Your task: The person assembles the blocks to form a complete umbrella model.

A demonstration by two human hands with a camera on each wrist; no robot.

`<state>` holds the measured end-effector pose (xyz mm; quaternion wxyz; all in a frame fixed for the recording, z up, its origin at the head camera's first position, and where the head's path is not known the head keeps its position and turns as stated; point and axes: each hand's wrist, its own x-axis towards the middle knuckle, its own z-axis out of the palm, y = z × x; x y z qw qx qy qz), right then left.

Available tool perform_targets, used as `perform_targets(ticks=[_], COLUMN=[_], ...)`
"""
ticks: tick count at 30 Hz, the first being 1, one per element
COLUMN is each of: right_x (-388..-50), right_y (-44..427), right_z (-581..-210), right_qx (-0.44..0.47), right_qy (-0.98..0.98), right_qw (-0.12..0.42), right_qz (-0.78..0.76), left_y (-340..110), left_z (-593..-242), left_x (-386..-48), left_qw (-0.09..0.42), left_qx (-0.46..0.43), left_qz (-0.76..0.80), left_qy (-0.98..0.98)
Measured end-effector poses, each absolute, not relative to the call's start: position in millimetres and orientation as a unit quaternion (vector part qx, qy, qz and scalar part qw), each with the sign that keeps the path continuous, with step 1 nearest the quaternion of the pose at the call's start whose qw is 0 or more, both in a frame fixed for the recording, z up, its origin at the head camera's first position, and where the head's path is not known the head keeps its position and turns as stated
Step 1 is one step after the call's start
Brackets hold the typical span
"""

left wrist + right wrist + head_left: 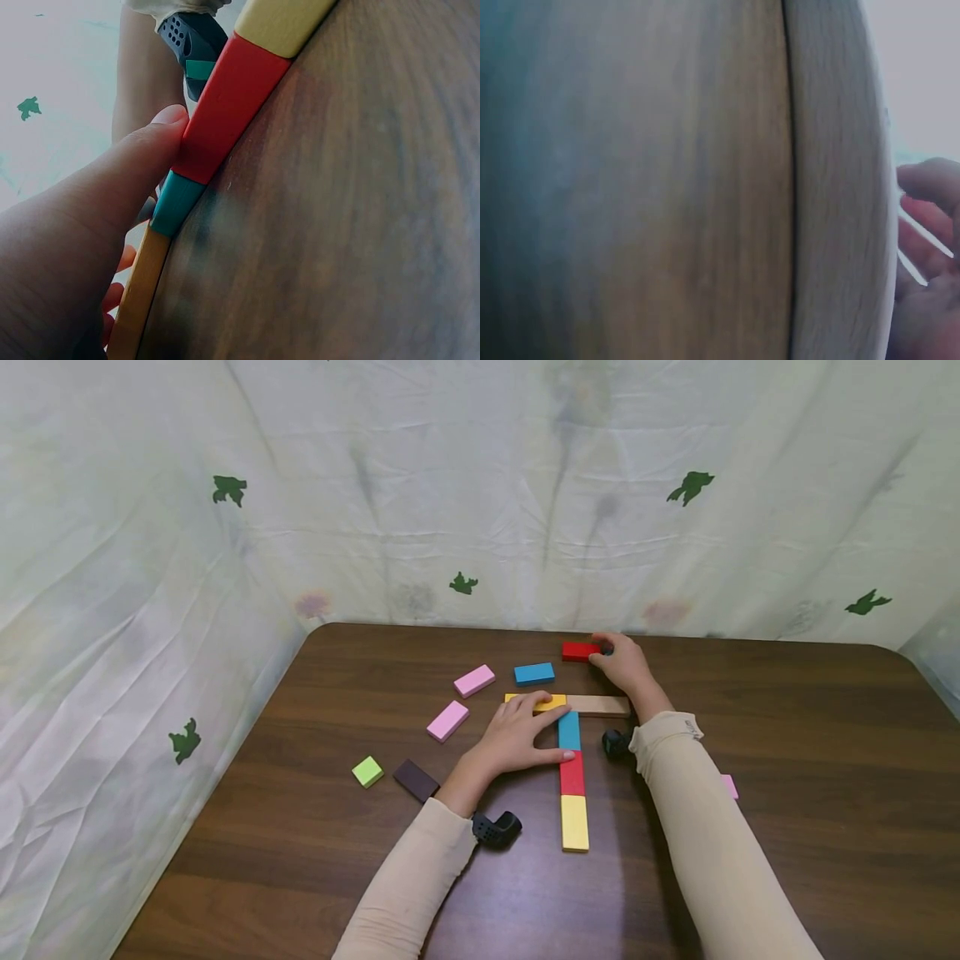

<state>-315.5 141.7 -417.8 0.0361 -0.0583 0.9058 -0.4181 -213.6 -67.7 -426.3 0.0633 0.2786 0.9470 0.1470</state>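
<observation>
Hands (517, 735) (627, 667) apart, far red block (579, 652) pinched near table's back edge (420, 632)

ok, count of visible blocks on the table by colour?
Pink blocks: 3, one partly hidden by the right sleeve
Red blocks: 2
Blue blocks: 2
Yellow blocks: 2, one paler
Bare-wood block: 1
Green block: 1
Dark block: 1
Total: 12

1. The head camera looks forward and down from high above the table (825, 752).
2. The left wrist camera looks close along a red block (229, 109).
3. The right wrist camera is very close to the pale block (840, 187).
4. The head view shows both too.
</observation>
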Motion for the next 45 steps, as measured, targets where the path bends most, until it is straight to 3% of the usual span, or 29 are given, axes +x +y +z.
perform_targets(ticks=[10,20,45], right_x=[-311,-303,-261], right_y=[144,148,176], right_z=[-408,-388,-393], right_qx=[-0.027,-0.054,-0.080], right_qy=[0.873,0.854,0.856], right_qw=[-0.005,-0.037,-0.082], right_qz=[-0.486,-0.516,-0.504], left_y=[-66,-68,-67], left_z=[-426,-428,-428], left_x=[-214,-216,-215], left_qw=[0.066,0.054,0.068], left_qx=[0.280,0.284,0.276], left_qz=[0.150,0.153,0.151], left_qy=[0.946,0.945,0.947])
